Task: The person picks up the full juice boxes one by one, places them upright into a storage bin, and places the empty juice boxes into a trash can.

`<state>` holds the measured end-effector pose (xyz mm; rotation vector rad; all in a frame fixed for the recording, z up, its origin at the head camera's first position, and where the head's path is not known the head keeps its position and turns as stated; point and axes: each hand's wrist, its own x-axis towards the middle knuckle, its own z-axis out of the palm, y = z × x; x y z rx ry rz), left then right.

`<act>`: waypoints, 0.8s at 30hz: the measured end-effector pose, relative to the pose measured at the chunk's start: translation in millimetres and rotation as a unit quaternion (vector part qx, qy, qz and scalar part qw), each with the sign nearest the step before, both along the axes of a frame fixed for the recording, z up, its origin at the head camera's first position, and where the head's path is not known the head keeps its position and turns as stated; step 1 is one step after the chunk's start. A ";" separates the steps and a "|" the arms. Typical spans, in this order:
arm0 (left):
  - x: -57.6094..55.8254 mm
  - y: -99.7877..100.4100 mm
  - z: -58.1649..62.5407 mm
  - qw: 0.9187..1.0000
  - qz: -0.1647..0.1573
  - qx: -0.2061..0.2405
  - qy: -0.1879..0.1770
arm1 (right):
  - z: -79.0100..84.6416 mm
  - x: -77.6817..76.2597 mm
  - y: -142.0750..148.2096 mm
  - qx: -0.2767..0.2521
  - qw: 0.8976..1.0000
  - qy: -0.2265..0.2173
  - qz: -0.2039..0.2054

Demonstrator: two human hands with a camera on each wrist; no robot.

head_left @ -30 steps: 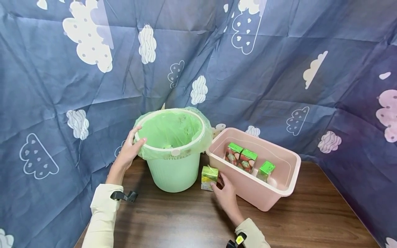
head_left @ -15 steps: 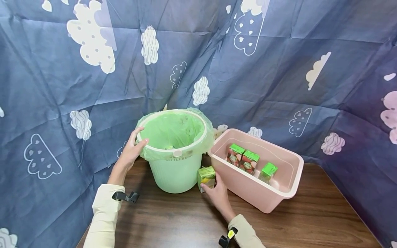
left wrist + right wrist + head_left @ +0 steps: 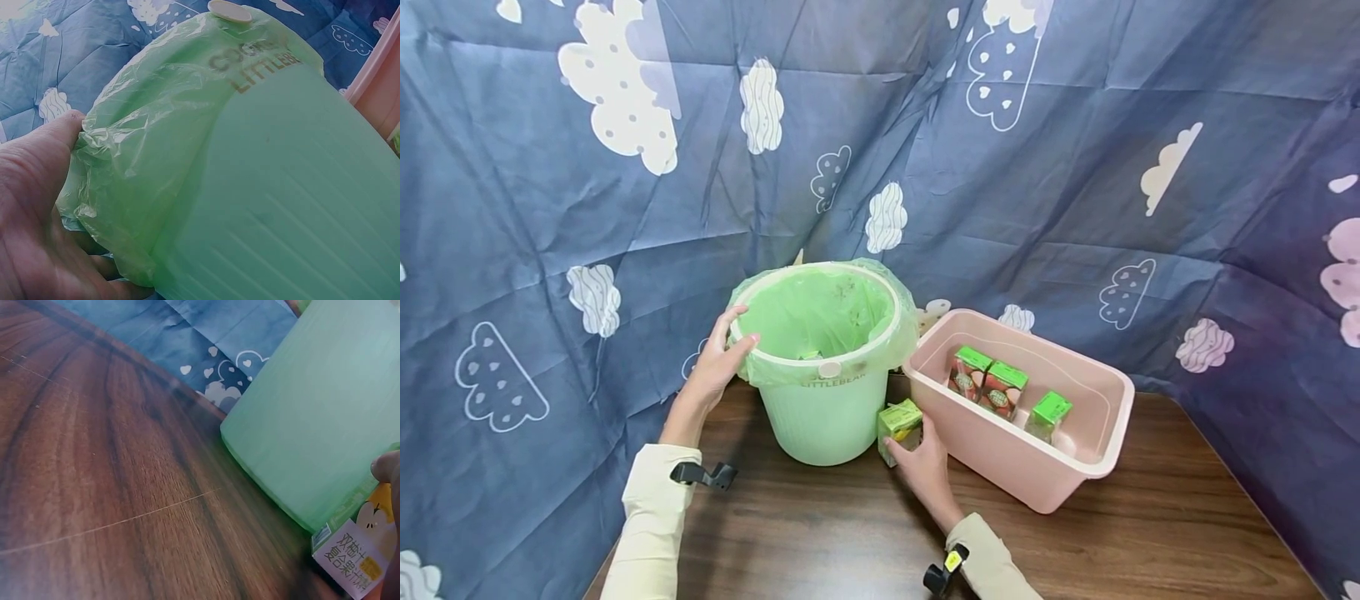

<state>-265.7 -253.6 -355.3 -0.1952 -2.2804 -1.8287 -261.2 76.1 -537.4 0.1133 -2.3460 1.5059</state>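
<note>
A light green trash bin [image 3: 823, 421] with a white rim stands on the table, lined with a translucent green bag [image 3: 150, 125] folded over its rim. My left hand [image 3: 711, 367] grips the bin's left side at the rim, thumb toward the front, over the bag. Between the bin and a pink tub, my right hand [image 3: 927, 467] holds a small green-and-yellow juice box [image 3: 901, 416] between thumb and fingers. The box is close against the bin's lower side in the right wrist view, with its printed face [image 3: 350, 556] showing. My palm and fingers hide part of it.
The pink tub [image 3: 1000, 458] sits to the right, holding two red juice boxes [image 3: 1003, 390] with green tops and a green-topped container [image 3: 1048, 408]. A small item [image 3: 810, 355] lies inside the bin. Blue cloud-print cloth [image 3: 820, 125] hangs behind the wooden table [image 3: 820, 533].
My right hand has closed in on the juice box and shifted it slightly left, turning it toward the bin. The left hand stays on the bin's rim.
</note>
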 end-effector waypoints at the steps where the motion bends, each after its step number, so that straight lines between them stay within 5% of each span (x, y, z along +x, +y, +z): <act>1: 0.3 0.1 0.2 1.000 0.000 -0.001 0.000 | 1.3 1.3 1.6 0.001 1.000 0.001 0.002; 14: 1.1 2.1 -1.1 1.000 -0.001 -0.003 -0.003 | 23.1 21.8 11.6 -0.011 0.999 0.023 0.031; 24: 2.7 2.9 -0.6 1.000 -0.003 0.005 0.002 | 66.3 36.1 8.9 -0.095 0.989 0.033 0.107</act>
